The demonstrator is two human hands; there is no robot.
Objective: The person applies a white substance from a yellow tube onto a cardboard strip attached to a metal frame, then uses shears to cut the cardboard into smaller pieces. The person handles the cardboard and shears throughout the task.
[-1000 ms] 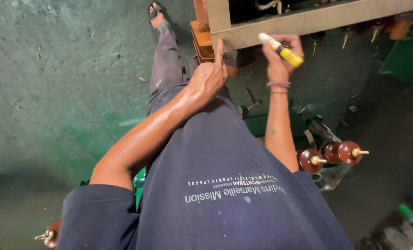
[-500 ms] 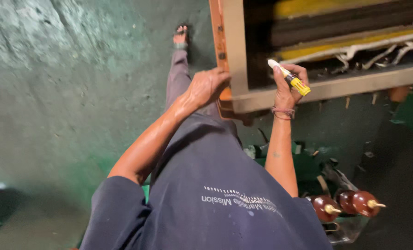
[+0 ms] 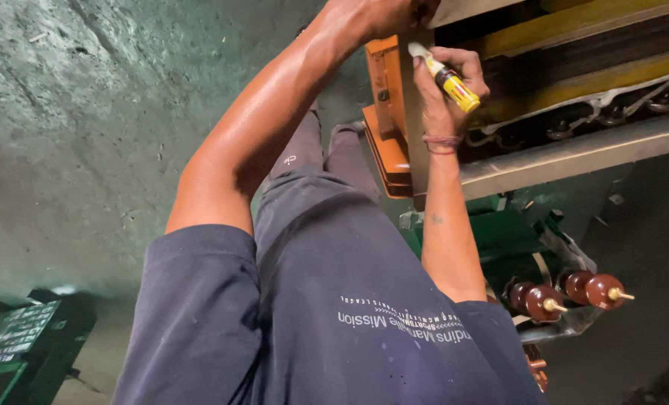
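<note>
My right hand is closed around a yellow marker with a white tip. The tip points up and left, against the upright of a grey metal frame. An orange bracket is fixed to that upright's left side. My left hand reaches to the top edge of the view. It grips the frame's upper corner above the bracket, and its fingers are partly cut off. My dark blue shirt and grey trousers fill the lower middle.
Two brown ribbed insulators with brass tips lie on a metal tray at the lower right, below a green machine part. A dark green box sits at the lower left. Rough green-grey concrete floor spreads to the left.
The view has closed in on the frame and both hands sit higher and larger. The marker tip has come against the frame's upright. My left hand stays on the frame's corner.
</note>
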